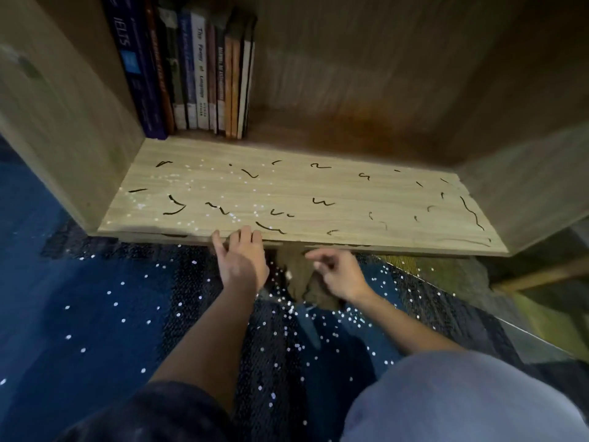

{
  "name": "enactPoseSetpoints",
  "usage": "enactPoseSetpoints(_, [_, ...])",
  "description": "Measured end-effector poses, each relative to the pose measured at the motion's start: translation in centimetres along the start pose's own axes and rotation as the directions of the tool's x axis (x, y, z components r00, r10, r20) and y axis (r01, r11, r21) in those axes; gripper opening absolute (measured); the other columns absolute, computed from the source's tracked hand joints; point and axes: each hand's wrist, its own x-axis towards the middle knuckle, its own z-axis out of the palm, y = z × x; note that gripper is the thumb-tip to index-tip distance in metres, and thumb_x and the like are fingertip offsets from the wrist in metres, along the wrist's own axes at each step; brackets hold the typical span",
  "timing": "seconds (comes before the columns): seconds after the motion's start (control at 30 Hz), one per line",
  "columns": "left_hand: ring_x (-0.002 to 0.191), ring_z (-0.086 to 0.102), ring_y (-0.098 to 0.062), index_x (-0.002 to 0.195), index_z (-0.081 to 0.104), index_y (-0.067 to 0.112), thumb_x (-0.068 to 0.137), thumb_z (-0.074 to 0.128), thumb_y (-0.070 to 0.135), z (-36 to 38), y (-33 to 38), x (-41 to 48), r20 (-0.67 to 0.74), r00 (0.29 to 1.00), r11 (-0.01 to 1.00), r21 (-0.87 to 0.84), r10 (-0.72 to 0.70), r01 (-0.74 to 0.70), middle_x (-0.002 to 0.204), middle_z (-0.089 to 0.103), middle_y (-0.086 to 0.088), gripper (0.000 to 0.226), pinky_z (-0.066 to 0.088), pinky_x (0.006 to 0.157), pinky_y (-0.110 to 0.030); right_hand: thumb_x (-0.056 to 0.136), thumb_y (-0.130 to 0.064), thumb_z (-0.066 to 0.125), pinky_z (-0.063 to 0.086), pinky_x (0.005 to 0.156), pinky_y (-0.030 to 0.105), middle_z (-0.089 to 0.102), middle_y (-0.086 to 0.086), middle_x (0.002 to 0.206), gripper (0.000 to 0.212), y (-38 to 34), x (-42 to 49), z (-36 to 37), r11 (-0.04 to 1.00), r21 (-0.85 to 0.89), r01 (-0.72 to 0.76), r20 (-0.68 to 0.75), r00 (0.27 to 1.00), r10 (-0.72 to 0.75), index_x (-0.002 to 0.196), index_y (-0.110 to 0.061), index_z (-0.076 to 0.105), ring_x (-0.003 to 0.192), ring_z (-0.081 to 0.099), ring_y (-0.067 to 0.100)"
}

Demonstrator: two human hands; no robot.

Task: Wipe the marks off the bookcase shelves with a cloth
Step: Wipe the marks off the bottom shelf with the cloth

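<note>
The light wood shelf (350, 189) of the bookcase carries several black scribbled marks (322, 202) and white specks. My left hand (242, 260) rests with straight fingers on the shelf's front edge, left of centre. A brown cloth (299, 275) lies crumpled on the floor just below that edge, between my hands. My right hand (338, 272) hovers over the cloth with fingers loosely curled, holding nothing that I can see.
A row of books (191, 71) stands at the back left of the shelf. The bookcase side panels (63, 122) close in the shelf left and right. Dark blue carpet (95, 314) strewn with white specks lies below. My knee (462, 397) is at lower right.
</note>
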Motion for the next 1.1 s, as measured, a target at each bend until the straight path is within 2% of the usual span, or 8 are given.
enactPoseSetpoints(0.17, [0.138,0.024,-0.022,0.143,0.021,0.013,0.092,0.048,0.027,-0.8,0.0,-0.2,0.1,0.995,0.999,-0.038,-0.007,0.011,0.148,0.023,-0.006,0.059,0.001,0.112,-0.056,0.094,-0.005,0.046,0.051,0.057,0.023,0.067,0.015,0.092,0.029,-1.2,-1.4,-0.1,0.633,0.668,-0.392,0.118,0.895,0.43,0.12,0.005,0.053,0.068,0.065,0.018])
enactPoseSetpoints(0.33, [0.134,0.031,-0.021,0.14,0.025,0.015,0.09,0.048,0.026,-0.4,-0.1,0.4,0.052,0.999,1.0,-0.018,-0.009,0.009,0.145,0.028,-0.004,0.057,0.004,0.112,-0.054,0.096,-0.036,0.038,0.045,0.084,0.041,0.062,0.018,0.114,0.038,-2.2,-3.7,-2.6,0.291,0.836,-0.465,0.343,0.857,0.385,0.116,-0.011,0.058,0.102,0.059,0.034])
enactPoseSetpoints(0.43, [0.133,0.033,-0.018,0.139,0.027,0.016,0.091,0.044,0.026,-0.2,-0.3,0.6,0.026,0.999,0.999,-0.041,-0.022,0.023,0.145,0.029,-0.002,0.052,0.004,0.113,-0.054,0.092,-0.014,0.049,0.046,0.09,0.048,0.06,0.014,0.112,0.017,-1.7,-1.7,-4.5,0.531,0.8,-0.28,0.145,0.949,0.281,0.106,-0.019,0.058,0.097,0.061,0.029])
enactPoseSetpoints(0.53, [0.132,0.034,-0.018,0.138,0.03,0.017,0.092,0.044,0.026,0.1,-0.4,0.9,0.014,0.999,0.997,-0.063,-0.037,0.038,0.145,0.031,-0.001,0.049,0.003,0.113,-0.053,0.087,-0.002,0.052,0.035,0.106,0.036,0.042,0.0,0.13,0.051,-1.3,0.0,-3.8,0.973,0.201,0.113,-0.233,0.97,-0.064,0.132,-0.025,0.044,0.119,0.044,0.017])
enactPoseSetpoints(0.6, [0.13,0.036,-0.017,0.138,0.03,0.017,0.093,0.043,0.026,0.3,-0.4,0.9,0.0,0.999,0.997,-0.063,-0.037,0.037,0.144,0.032,-0.001,0.048,0.003,0.114,-0.053,0.086,0.003,0.05,0.026,0.112,0.031,0.026,-0.001,0.141,0.066,-0.7,0.3,-1.6,0.941,-0.25,0.229,-0.109,0.959,-0.262,0.143,-0.024,0.03,0.13,0.029,0.013])
enactPoseSetpoints(0.7, [0.125,0.042,-0.013,0.135,0.037,0.021,0.094,0.045,0.025,0.3,-0.8,1.0,-0.045,0.999,0.997,-0.071,-0.03,0.027,0.141,0.039,0.003,0.042,0.002,0.114,-0.051,0.085,0.006,0.048,0.024,0.114,0.034,0.017,0.003,0.147,0.071,0.5,-0.3,1.6,0.832,-0.532,0.16,0.047,0.986,-0.16,0.147,-0.018,0.02,0.135,0.019,0.022])
enactPoseSetpoints(0.9, [0.121,0.048,-0.014,0.119,0.054,0.026,0.091,0.044,0.017,-0.5,-1.3,1.5,-0.063,0.998,0.993,-0.117,-0.024,0.016,0.13,0.051,0.007,0.031,-0.001,0.115,-0.049,0.086,-0.001,0.052,0.029,0.111,0.033,0.024,0.003,0.144,0.065,-1.5,1.0,1.2,0.83,-0.525,0.19,0.066,0.981,-0.183,0.144,-0.017,0.028,0.132,0.023,0.024])
enactPoseSetpoints(1.1, [0.082,0.059,-0.018,0.105,0.056,0.017,0.096,0.031,0.028,-3.2,-1.0,4.8,0.015,0.994,0.98,-0.162,-0.111,0.112,0.086,0.058,-0.001,0.028,0.014,0.115,-0.044,0.084,0.005,0.051,0.031,0.111,0.035,0.039,-0.001,0.135,0.057,-3.6,3.7,-1.3,0.921,-0.329,0.21,0.0,0.975,-0.223,0.137,-0.015,0.042,0.126,0.034,0.018])
